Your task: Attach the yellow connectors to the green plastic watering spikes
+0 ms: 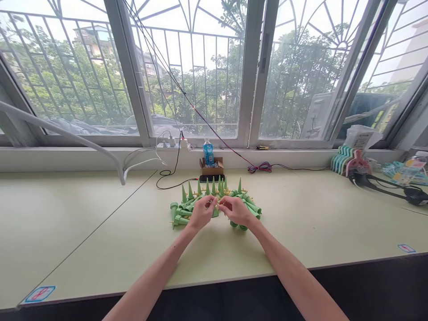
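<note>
Across the lower half of the frame, a pale green table point(100, 232), with a heap of green cones point(187, 207) at its centre, about eight upright along the back and more lying flat, too tangled to count. Over the heap, left hand point(201, 213) and right hand point(236, 210), fingertips pinched together on a small piece, too small to identify. Behind, centre frame, one cardboard box point(211, 168), one blue bottle point(207, 154), red-black wire point(261, 167); nothing blocking the hands.

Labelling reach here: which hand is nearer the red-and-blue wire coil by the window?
Right. The right hand lies below-left of the coil; the left hand is farther left.
</note>
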The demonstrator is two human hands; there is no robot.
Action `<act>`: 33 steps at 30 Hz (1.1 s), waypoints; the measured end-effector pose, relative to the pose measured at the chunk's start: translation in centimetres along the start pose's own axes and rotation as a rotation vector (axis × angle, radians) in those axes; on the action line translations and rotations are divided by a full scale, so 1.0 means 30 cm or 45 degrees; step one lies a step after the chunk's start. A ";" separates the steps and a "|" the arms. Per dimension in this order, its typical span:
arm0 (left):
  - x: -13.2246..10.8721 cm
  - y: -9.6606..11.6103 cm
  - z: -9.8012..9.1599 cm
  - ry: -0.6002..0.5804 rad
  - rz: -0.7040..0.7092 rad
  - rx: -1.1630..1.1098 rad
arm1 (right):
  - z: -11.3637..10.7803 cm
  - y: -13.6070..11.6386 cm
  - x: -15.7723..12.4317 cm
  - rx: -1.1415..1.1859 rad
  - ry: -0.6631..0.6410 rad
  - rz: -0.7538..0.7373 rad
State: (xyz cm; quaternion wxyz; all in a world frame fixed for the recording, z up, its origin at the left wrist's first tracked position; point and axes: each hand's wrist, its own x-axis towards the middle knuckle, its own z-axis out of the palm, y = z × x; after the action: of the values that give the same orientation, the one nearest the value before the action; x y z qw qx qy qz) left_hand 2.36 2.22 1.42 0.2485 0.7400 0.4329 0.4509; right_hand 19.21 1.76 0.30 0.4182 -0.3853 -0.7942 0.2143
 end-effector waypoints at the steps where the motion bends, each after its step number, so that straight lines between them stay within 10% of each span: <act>1: 0.000 -0.001 0.000 -0.002 -0.001 0.005 | 0.001 0.002 0.001 -0.007 0.001 -0.005; 33: 0.003 -0.014 0.007 -0.009 0.038 0.054 | 0.003 0.016 0.004 -0.158 0.021 -0.018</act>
State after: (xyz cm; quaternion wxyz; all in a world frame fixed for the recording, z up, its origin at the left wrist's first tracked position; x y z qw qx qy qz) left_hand 2.40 2.50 1.04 0.2276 0.7531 0.4304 0.4425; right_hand 19.30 2.14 0.00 0.4017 -0.4065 -0.8051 0.1585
